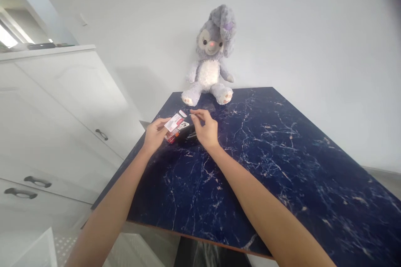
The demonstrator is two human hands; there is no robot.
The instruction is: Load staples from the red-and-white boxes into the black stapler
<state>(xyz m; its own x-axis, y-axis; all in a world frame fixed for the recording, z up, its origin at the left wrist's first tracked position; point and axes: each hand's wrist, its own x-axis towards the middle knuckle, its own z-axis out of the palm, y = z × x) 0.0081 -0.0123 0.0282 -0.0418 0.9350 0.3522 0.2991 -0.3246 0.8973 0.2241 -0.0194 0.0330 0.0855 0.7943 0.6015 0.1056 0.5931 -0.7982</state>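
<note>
My left hand [156, 134] grips a small red and white box [174, 125] above the dark blue marble table [266, 162]. Its flap [183, 113] stands open at the top. My right hand [205, 128] is beside the box, thumb and forefinger pinched on something thin and small that I cannot make out. A black object [187, 136] lies on the table just under and between the two hands.
A grey and white plush rabbit [211, 59] sits at the table's far edge against the white wall. White drawers with dark handles [37, 182] stand to the left. The table's near edge [200, 238] runs across the bottom.
</note>
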